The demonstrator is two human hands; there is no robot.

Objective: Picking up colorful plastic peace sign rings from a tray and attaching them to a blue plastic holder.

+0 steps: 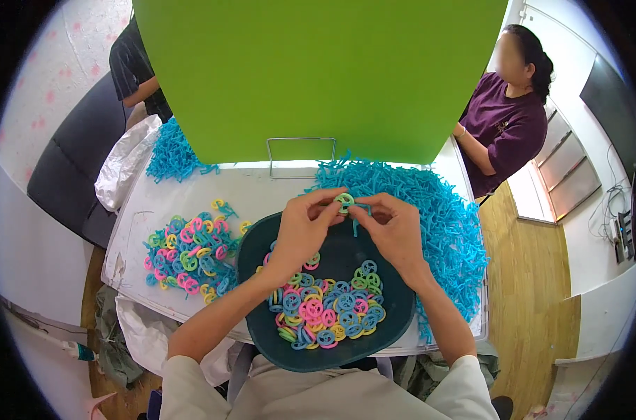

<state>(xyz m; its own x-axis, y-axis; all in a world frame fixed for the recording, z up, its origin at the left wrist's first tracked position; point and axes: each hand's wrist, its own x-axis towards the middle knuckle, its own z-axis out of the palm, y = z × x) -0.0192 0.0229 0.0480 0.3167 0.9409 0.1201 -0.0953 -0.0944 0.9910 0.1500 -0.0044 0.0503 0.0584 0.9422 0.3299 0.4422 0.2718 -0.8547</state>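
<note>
Two bare hands meet above the far rim of a dark teal bowl (395, 308). The left hand (305, 227) pinches a small green ring (344, 202), a round plastic piece with cut-outs, between thumb and fingertips; its grip is narrow and closed on the ring's left edge. The right hand (395, 227) touches the same ring from the right, and its fingers also pinch a short blue stick (355, 222) that hangs down just under the ring. The stick's long axis runs roughly up and down, toward the bowl. Ring and stick are touching or nearly so; the exact joint is too small to tell. Both hands are equally close to the ring, which sits midway between them.

Inside the bowl, on the side nearest the person, lies a heap of rings (328, 311) in pink, blue, yellow and green. Left of the bowl, a second spread of coloured rings (188, 255) lies on the white counter (262, 189). Right of the bowl and behind it, a thick pile of blue sticks (444, 217) covers the counter. Beyond the bowl stands a green upright board (318, 77). Another person in a dark purple top (507, 119) sits to the right, beyond the bowl.
</note>
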